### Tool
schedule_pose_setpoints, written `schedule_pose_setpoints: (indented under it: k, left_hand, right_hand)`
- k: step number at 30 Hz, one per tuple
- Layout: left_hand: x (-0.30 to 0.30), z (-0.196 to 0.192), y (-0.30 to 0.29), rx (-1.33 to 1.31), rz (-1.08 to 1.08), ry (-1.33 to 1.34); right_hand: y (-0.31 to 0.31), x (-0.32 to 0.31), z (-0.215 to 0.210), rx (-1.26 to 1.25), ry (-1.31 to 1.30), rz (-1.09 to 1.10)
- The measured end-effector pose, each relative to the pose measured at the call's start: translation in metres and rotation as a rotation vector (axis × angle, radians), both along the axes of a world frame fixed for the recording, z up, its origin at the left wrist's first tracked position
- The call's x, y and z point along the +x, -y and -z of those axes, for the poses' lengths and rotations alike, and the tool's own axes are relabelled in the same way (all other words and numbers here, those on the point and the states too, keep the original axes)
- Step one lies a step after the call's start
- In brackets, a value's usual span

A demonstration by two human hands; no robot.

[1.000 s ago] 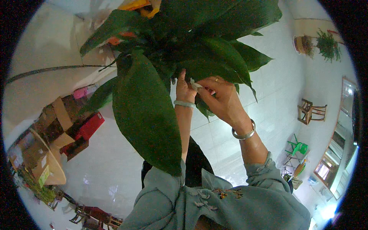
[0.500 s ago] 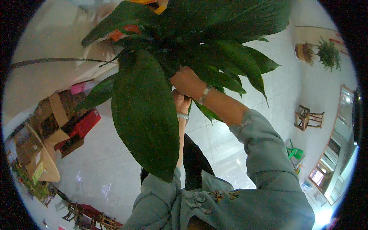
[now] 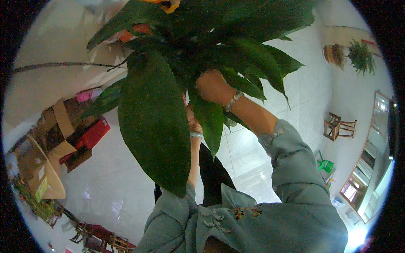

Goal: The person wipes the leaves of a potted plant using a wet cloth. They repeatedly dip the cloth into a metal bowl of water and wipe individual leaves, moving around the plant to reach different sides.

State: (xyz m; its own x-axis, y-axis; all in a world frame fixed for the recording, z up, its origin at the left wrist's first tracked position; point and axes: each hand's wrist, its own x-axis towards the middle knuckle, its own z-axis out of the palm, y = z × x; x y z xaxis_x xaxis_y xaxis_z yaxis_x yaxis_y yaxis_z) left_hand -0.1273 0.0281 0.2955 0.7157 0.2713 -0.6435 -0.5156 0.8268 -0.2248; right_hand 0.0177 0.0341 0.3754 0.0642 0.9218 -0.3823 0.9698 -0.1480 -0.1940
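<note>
A large potted-type plant with broad, dark green leaves fills the upper middle; its base is hidden. My right hand is curled closed among the stems under the upper leaves. Its fingertips are out of sight, so what they grip cannot be made out. Directly below it hangs a smaller pointed leaf. My left hand, with a pale bangle at its wrist, is lower, between the big hanging leaf and the smaller one. Leaves cover most of its fingers.
At left lie opened cardboard boxes, a red box and a straw hat. A wooden chair, a green plastic stool and a hanging-leaved plant stand at right. Pale tiled floor lies below.
My right hand has shifted slightly right, apart from the left hand. My left hand is now more covered, and a smaller leaf hangs between the two. The big leaf has swung slightly left.
</note>
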Motion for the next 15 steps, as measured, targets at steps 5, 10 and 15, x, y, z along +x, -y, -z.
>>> schedule_pose_setpoints:
  k: [5,10,15]
  left_hand:
    - [-0.002,-0.034,0.003,0.077,-0.024,0.110]
    - [-0.016,-0.065,0.001,0.119,0.037,0.146]
    - [-0.028,-0.078,0.006,0.237,0.287,-0.019]
  right_hand:
    - [0.035,-0.045,-0.039,-0.006,-0.018,0.066]
    - [0.072,-0.088,-0.079,0.148,-0.081,0.147]
    - [0.090,-0.105,-0.112,0.200,-0.255,0.167]
